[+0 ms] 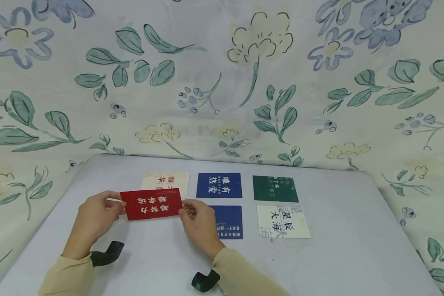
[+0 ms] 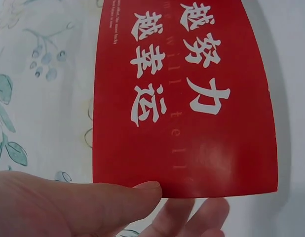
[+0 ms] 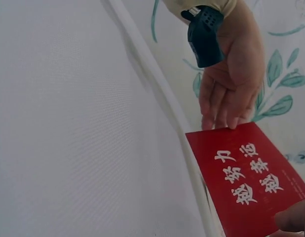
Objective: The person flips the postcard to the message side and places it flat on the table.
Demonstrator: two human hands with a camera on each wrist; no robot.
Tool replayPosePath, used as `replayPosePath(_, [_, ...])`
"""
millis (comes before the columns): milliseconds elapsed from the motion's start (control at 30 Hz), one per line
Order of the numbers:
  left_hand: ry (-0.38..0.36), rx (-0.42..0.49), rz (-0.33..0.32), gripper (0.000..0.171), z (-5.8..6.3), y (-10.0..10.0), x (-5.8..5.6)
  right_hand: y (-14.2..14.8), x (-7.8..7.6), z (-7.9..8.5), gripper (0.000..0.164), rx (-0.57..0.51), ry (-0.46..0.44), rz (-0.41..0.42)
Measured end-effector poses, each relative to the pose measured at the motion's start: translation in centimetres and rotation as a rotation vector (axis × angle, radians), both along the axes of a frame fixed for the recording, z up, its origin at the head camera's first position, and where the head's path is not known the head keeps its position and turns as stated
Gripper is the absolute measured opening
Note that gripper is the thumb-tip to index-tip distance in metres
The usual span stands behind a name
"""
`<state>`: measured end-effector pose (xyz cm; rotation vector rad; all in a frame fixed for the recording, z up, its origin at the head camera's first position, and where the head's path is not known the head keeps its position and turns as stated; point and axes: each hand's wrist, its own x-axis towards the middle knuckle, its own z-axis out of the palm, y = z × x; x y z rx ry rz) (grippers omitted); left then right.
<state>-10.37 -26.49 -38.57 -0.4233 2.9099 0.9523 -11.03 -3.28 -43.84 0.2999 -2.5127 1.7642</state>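
A red card (image 1: 153, 204) with white Chinese characters is held up above the table between both hands. My left hand (image 1: 99, 218) pinches its left end; in the left wrist view the thumb (image 2: 137, 197) lies on the printed face and fingers are behind. At the opposite end, my right hand (image 1: 199, 224) pinches the card by its edge. The right wrist view shows the same red card (image 3: 246, 173) from the side, a thumb tip at its lower right corner. Behind it, a cream card (image 1: 177, 180) with red characters is partly covered.
Other cards lie flat on the white table (image 1: 355, 238): a blue card (image 1: 219, 185), a dark green card (image 1: 275, 189), a second blue card (image 1: 231, 222) partly behind the right hand, and a white card (image 1: 284, 222). Floral cloth (image 1: 214, 135) hangs behind the table.
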Motion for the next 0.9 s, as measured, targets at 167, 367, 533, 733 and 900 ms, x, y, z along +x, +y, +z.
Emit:
replayPosePath(167, [-0.044, 0.034, -0.020, 0.035, 0.2, -0.4, 0.0, -0.1, 0.0, -0.1, 0.028, -0.003, -0.013, -0.003])
replayPosePath(367, [-0.053, 0.039, -0.025, 0.040, 0.5, -0.7, 0.0, -0.1, -0.1, -0.2, 0.025, -0.017, -0.006, 0.009])
replayPosePath(533, [-0.067, 0.041, -0.034, 0.041, 0.6, -0.8, 0.0, -0.1, -0.1, -0.2, 0.026, -0.019, -0.009, 0.015])
replayPosePath(733, [-0.075, 0.055, -0.056, 0.037, 0.7, -1.0, -0.1, -0.1, -0.2, -0.2, 0.026, -0.021, -0.030, 0.005])
replayPosePath(900, [-0.039, 0.116, -0.088, 0.027, 0.6, -1.3, 0.0, -0.1, -0.2, -0.1, 0.024, -0.044, -0.024, -0.004])
